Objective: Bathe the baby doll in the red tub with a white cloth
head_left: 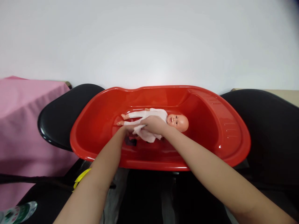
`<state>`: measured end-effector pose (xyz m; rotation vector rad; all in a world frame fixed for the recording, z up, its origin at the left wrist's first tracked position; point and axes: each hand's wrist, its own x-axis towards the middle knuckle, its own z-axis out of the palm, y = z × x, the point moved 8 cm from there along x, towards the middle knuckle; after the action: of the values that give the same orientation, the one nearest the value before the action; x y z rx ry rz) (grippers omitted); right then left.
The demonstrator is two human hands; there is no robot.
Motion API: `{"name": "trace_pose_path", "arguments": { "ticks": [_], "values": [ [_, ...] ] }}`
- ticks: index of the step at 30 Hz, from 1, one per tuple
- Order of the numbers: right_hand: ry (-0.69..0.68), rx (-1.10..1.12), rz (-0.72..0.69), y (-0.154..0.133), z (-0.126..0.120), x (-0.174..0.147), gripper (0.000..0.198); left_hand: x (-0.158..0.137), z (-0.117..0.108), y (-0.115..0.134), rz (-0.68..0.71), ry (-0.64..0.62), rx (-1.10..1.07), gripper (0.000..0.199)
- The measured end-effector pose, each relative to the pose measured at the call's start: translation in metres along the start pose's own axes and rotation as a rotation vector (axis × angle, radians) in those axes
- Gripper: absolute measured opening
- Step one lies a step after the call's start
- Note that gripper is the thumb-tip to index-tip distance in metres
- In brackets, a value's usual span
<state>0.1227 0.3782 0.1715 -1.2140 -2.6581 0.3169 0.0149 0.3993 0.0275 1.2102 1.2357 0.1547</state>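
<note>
A baby doll (158, 114) in white clothing lies on its back in a red baby bathtub (88, 124), head to the right and bare feet to the left. Over the doll's near side, my right hand (154, 123) is closed on a pale pinkish-white cloth (147, 136), whose lower part hangs below the fingers. Close beside it, my left hand (130, 128) grips the cloth's left edge. Its fingers are partly hidden. Both hands are at the doll's middle, inside the tub. A small dark patch (130, 142) shows on the tub floor below my left hand.
Black chairs (67, 115) flank the tub on both sides. A pink cloth covering (28, 124) drapes a surface at the left. A plastic bottle (22, 213) lies at the lower left. Behind the tub rises a white wall (149, 43).
</note>
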Motion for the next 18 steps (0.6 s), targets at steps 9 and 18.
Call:
{"name": "trace_pose_path", "arguments": {
  "ticks": [9,18],
  "values": [
    [0.272,0.035,0.434,0.068,-0.036,-0.012,0.029,-0.001,0.016,-0.001,0.024,-0.215,-0.046,0.019],
    [0.199,0.036,0.427,0.085,-0.007,-0.007,0.029,0.012,0.009,-0.016,-0.099,-0.072,0.495,0.034]
  ]
}}
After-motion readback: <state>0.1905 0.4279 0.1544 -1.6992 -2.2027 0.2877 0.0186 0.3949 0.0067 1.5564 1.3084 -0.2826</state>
